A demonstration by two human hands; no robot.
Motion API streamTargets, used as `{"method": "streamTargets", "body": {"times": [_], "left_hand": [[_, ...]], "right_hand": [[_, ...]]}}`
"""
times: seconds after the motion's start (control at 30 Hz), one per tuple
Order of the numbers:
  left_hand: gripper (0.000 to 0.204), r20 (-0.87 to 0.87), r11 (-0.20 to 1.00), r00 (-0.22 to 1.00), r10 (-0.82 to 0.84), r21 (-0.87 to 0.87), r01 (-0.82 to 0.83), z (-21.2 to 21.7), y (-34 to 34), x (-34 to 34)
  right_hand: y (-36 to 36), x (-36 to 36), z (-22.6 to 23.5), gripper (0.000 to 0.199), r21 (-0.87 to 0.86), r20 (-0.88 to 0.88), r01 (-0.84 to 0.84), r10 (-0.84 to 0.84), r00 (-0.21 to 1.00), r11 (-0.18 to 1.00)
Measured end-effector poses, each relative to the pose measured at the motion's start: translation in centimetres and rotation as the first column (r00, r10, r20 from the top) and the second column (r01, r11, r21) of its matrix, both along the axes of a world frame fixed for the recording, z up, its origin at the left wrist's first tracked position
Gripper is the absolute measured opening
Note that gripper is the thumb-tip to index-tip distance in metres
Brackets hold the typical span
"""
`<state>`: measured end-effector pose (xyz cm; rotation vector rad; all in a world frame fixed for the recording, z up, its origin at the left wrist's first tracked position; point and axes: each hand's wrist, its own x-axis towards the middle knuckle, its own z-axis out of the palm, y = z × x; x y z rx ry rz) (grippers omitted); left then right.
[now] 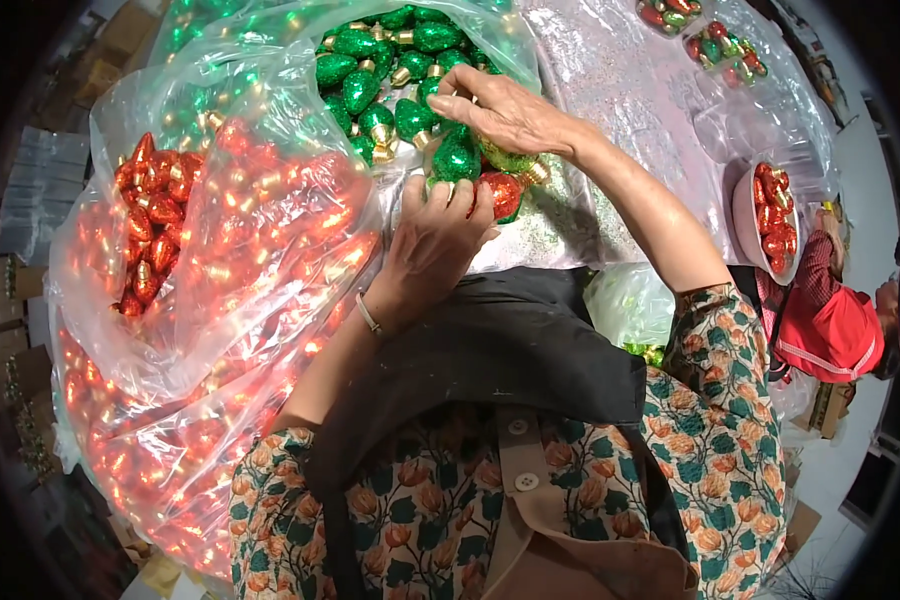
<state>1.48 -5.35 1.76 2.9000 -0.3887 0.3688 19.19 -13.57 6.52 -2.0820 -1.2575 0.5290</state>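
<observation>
Bent fingers of my left hand curl against the near side of a small cluster of glittery bulb-shaped ornaments. In it show a red ornament, a green ornament and a yellow-green ornament with a gold cap. Whether a clear container surrounds this cluster, I cannot tell. Over its far side reaches my right hand, palm down, fingers stretched toward the loose green ornaments, with nothing visible in its grasp. Those green ornaments lie in the mouth of a clear plastic bag.
A big clear bag of red ornaments bulges at the left. Glitter speckles the plastic-covered table. Clear packs of mixed ornaments stand far right, near a pink bowl of red ornaments. Another person in red is at the right.
</observation>
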Motion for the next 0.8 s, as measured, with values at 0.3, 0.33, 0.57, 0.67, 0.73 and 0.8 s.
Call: {"method": "streamTargets", "body": {"times": [0.3, 0.33, 0.57, 0.67, 0.73, 0.8], "left_hand": [[0.044, 0.177, 1.000, 0.984, -0.009, 0.012, 0.007, -1.1, 0.0, 1.3], [0.044, 0.180, 0.999, 0.984, -0.008, 0.034, 0.002, -1.1, 0.1, 1.3], [0.040, 0.241, 0.998, 0.971, -0.003, 0.057, -0.011, -1.9, 0.5, 3.0], [0.036, 0.244, 0.994, 0.970, 0.005, 0.102, -0.031, -1.2, 1.2, 2.6], [0.035, -0.137, 0.988, 0.990, 0.015, -0.152, -0.036, 0.5, 2.1, 1.4], [0.038, -0.473, 0.888, 0.869, -0.144, -0.449, -0.098, 2.0, 2.7, 2.2]], "right_hand": [[1.2, -0.5, -3.0, 0.042, 0.112, 0.373, -0.072, 0.025, 0.927, 0.991], [1.2, -0.6, -3.1, 0.039, 0.178, 0.408, -0.074, -0.005, 0.913, 0.981], [0.2, 1.5, -2.9, 0.025, 0.616, 0.290, -0.034, -0.186, 0.939, 0.787], [-0.3, 0.7, -3.5, 0.022, 0.555, 0.367, -0.048, -0.193, 0.910, 0.831], [-1.6, -1.1, -2.2, 0.023, 0.276, 0.544, -0.095, -0.074, 0.836, 0.956], [-3.8, -2.8, -1.7, 0.028, 0.165, 0.648, 0.001, -0.109, 0.754, 0.986]]}}
